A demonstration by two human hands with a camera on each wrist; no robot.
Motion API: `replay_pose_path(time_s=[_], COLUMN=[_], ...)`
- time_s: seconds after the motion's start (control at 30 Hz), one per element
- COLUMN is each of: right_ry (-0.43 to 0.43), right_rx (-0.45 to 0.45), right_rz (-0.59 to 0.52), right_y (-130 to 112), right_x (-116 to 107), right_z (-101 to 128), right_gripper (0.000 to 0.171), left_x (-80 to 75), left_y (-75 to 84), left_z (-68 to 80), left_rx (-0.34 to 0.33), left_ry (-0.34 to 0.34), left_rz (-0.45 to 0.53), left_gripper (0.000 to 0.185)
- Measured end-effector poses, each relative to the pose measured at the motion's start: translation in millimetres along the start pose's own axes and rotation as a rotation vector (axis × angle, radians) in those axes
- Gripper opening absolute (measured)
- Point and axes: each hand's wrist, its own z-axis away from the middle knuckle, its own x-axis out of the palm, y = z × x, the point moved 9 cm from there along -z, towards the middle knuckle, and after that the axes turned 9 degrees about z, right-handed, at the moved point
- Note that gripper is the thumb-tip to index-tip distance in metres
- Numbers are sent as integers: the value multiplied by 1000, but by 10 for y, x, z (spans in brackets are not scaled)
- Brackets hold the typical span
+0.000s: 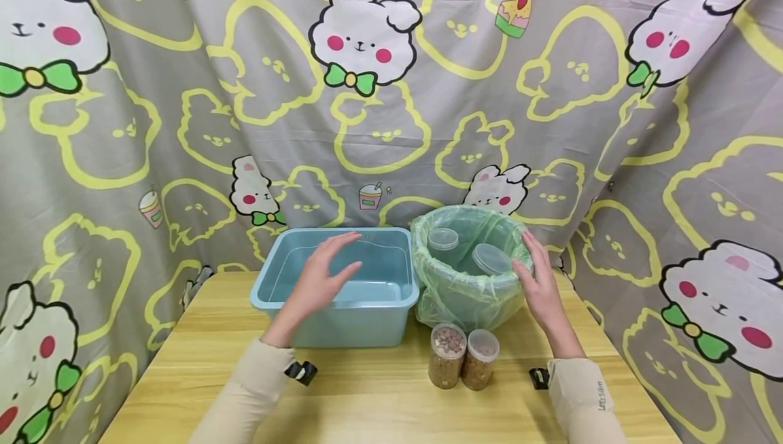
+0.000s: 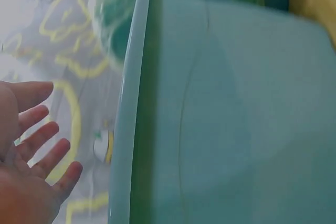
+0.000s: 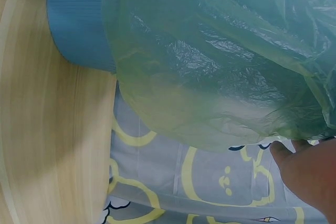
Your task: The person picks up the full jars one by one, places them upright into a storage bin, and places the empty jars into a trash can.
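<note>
Head view: a person's left hand [image 1: 321, 279] hovers over a pale blue tub [image 1: 338, 325] on a wooden counter [image 1: 379, 403], fingers straight and slightly spread, holding nothing. Their right hand [image 1: 538, 284] lies flat against the outer rim of a bin lined with a green bag [image 1: 455, 287], fingers straight and together. Two empty clear jars [image 1: 474, 250] lie inside the bin; two filled jars [image 1: 463, 355] stand on the counter just in front of it.

Left wrist view: the tub's rim [image 2: 128, 124] runs close beside the open palm, fingers [image 2: 44, 135] apart — not touching it.

Right wrist view: only the thumb [image 3: 283, 156] shows, touching the crinkled bag [image 3: 220, 66].

To steady the bin well, the right palm probably needs to press its firm rim rather than loose plastic — the thin bag may slip.
</note>
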Motion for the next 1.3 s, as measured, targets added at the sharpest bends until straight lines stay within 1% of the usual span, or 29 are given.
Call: replay_pose_path(time_s=[0.13,0.27,0.4,0.57,0.67,0.77,0.9,1.07,1.3], right_ry=[-4,-6,7,11,13,10,2,-7,-31], right_rx=[2,1,2,-1,-11,-15,-7,-1,30], right_rz=[-3,2,3,-6,-12,-20,-19,-7,32], right_y=[-3,-24,-18,-4,-12,-22,-25,-38,-77], right_x=[-11,-21,-45,-46,-38,-27,-11,-23,-67], right_z=[2,9,3,-6,-3,2,12,17,27], right_gripper=[62,62,62,63,62,63,63,64,68], left_x=[-306,-585,-785,-951,-993,-992,-965,-951,-954], left_y=[-184,-382,-586,-806,-952,-1095,-1232,-1304,-1315], left_z=[58,175,286,419,507,579,646,683,691], left_rx=[-52,-123,-205,-302,-377,-453,-525,-564,-576], left_ry=[35,69,97,158,182,186,183,187,187], left_rz=[-27,-60,-60,-33,2,40,73,103,106], left_gripper=[52,55,56,54,56,59,61,63,63])
